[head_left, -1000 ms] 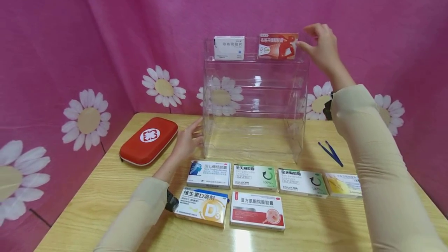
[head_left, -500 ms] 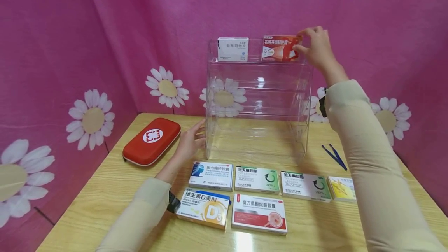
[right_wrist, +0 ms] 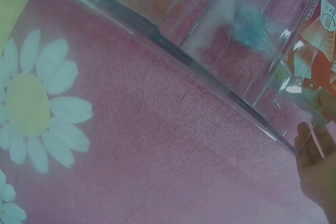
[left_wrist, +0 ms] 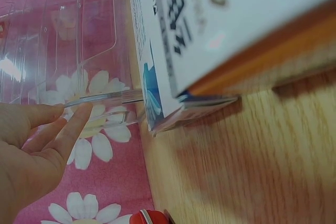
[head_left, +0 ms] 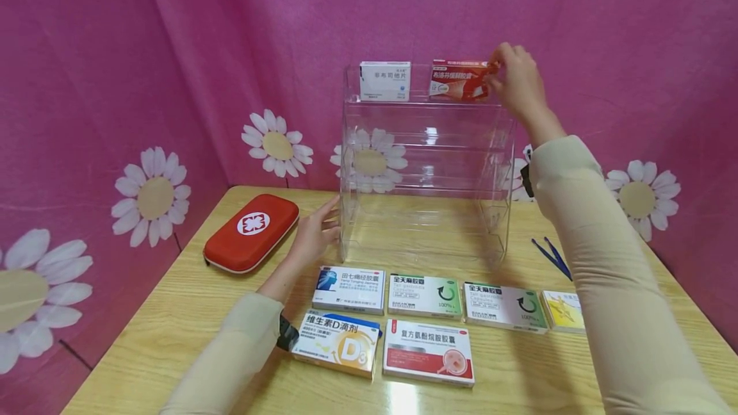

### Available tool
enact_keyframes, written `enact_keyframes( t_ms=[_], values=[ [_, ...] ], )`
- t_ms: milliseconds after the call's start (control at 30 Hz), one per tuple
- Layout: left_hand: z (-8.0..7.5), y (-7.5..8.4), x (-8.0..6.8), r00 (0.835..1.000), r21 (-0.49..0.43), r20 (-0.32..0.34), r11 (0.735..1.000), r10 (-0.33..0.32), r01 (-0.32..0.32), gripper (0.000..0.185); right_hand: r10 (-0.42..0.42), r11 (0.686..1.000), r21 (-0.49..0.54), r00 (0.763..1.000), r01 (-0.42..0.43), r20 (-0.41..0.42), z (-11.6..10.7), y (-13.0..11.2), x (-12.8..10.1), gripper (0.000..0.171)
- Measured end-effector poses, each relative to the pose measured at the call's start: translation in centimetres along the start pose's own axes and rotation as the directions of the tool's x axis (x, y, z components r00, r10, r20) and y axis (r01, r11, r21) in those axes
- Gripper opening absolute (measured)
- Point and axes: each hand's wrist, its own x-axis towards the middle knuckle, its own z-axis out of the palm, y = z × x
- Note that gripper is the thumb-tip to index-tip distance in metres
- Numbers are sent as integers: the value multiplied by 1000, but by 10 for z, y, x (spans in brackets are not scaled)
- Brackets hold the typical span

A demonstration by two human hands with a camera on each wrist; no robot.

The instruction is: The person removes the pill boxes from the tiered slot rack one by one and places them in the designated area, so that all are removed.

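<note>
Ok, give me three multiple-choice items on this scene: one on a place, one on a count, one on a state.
1. Where is the red box?
A. on the table
B. on the top shelf of the clear rack
C. inside the red pouch

2. How many boxes lie flat on the table in front of the rack?
A. four
B. six
C. nine

3. What is the left hand doing?
A. resting straight fingers against the rack's side
B. gripping a box
C. holding the blue tweezers

Answers:
1 B, the right hand holds it beside the white box up there.
2 B, four in the back row, two in front.
3 A, the left wrist view shows its fingers straight at the rack's edge.
</note>
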Motion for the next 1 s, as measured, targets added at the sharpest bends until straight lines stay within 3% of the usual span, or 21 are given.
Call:
enact_keyframes(
  t_ms=[200, 333, 467, 700, 1000],
  values=[
    [1, 0, 0, 1000, 9, 7, 1000, -11, 11, 69, -50, 997, 59, 992, 57, -116, 1, -5, 2, 17],
    [1, 1, 1, 1000, 9, 11, 1000, -13, 13, 70, -77, 986, 123, 965, 110, -249, -1, -12, 4, 16],
    [1, 3, 2, 1000, 17, 14, 1000, -12, 12, 70, -45, 977, 182, 941, 111, -334, -8, -21, 1, 19],
    [2, 2, 3, 1000, 33, 17, 999, -6, 6, 69, 19, 941, 320, 924, 112, -381, -23, -27, -15, 25],
    [2, -2, 6, 1000, 38, 17, 999, 17, -17, 68, 28, 934, 341, 932, 104, -361, -42, -11, -59, 24]
  ],
)
